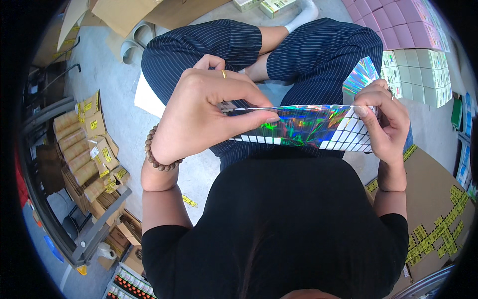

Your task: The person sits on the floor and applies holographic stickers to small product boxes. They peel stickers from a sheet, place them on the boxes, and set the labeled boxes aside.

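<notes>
A shiny holographic sheet of small rectangular stickers [298, 127] is held crosswise above my lap, its grid partly iridescent and partly white. My left hand [216, 101], with a ring and a beaded bracelet, pinches its upper edge between thumb and finger, left of the middle. At the sheet's right end, my right hand [384, 119] grips it with the thumb in front; the other fingers are partly hidden. An iridescent flap [361, 76] stands up beside the right hand; whether it belongs to the same sheet I cannot tell.
Crossed legs in pinstriped trousers [179, 56] rest on the concrete floor [108, 86]. Tape rolls [74, 149] and cartons lie left. Pink boxes [392, 26] and pale green boxes [414, 71] stand upper right, a taped cardboard carton [425, 179] lower right. An open cardboard box [123, 15] lies ahead.
</notes>
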`<action>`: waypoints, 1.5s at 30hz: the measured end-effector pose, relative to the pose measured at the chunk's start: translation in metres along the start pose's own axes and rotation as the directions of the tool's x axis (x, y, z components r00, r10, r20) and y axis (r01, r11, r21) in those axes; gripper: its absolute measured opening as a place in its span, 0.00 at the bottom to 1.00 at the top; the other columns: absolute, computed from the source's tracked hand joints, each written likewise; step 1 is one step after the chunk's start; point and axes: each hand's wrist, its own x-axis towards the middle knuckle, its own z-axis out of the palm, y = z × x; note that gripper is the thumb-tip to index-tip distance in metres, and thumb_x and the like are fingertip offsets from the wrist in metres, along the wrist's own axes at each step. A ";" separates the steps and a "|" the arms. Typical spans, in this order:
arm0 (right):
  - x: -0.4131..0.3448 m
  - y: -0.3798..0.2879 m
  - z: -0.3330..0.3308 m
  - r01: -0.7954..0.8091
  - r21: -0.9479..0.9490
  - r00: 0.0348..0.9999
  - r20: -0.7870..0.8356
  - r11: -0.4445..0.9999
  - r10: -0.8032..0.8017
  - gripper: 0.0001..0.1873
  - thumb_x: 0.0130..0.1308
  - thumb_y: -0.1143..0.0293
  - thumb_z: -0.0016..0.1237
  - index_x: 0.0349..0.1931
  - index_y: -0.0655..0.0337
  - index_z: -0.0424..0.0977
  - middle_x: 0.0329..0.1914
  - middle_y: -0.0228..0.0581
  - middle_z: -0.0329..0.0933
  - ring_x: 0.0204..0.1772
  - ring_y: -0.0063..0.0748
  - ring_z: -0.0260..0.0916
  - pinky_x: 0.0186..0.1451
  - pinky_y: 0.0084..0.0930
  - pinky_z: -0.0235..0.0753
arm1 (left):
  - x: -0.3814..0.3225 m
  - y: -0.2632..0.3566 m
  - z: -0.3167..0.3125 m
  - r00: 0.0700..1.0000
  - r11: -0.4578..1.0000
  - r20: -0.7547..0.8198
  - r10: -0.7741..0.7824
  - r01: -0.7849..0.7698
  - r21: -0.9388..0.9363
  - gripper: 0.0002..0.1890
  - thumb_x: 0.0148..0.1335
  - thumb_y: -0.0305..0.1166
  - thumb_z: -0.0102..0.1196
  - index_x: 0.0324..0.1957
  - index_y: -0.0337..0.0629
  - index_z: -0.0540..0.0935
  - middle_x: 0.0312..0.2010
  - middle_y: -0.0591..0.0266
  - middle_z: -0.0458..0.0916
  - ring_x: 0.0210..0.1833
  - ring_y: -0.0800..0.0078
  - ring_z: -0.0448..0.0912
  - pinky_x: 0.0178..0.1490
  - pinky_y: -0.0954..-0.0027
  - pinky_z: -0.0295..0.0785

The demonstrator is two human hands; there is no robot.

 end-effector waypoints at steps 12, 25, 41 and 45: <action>-0.003 0.005 -0.009 -0.144 0.057 0.989 0.040 0.988 0.142 0.03 0.61 0.77 0.54 0.32 0.68 0.77 0.31 0.39 0.80 0.38 0.29 0.75 0.56 0.26 0.65 | 0.000 -0.005 0.001 0.996 0.996 -0.032 -0.082 0.081 -0.037 0.12 0.43 0.37 0.76 0.20 0.43 0.86 0.18 0.70 0.82 0.21 0.83 0.72 0.41 0.74 0.59; -0.010 0.035 -0.039 -0.331 -0.063 0.942 -0.080 0.942 0.326 0.03 0.59 0.78 0.52 0.31 0.69 0.75 0.28 0.37 0.77 0.34 0.26 0.71 0.47 0.24 0.66 | 0.032 -0.044 0.032 0.911 0.802 0.067 -0.407 0.392 -0.450 0.07 0.46 0.26 0.72 0.26 0.36 0.87 0.21 0.64 0.83 0.25 0.83 0.76 0.33 0.79 0.69; 0.004 0.132 -0.006 -0.277 -0.362 0.961 -0.109 0.890 0.254 0.03 0.60 0.76 0.52 0.32 0.60 0.79 0.31 0.36 0.80 0.40 0.36 0.75 0.55 0.35 0.62 | 0.090 -0.155 0.093 0.824 0.757 0.269 -0.499 0.565 -0.328 0.12 0.53 0.30 0.69 0.37 0.32 0.86 0.28 0.63 0.85 0.31 0.84 0.77 0.37 0.80 0.71; 0.001 0.128 -0.001 -0.295 -0.352 0.956 -0.111 0.888 0.273 0.03 0.59 0.77 0.52 0.32 0.60 0.78 0.31 0.37 0.80 0.41 0.36 0.74 0.57 0.35 0.60 | 0.114 -0.119 0.094 0.984 0.984 0.050 -0.169 0.172 -0.047 0.17 0.49 0.28 0.68 0.43 0.37 0.85 0.38 0.55 0.84 0.40 0.66 0.81 0.46 0.69 0.72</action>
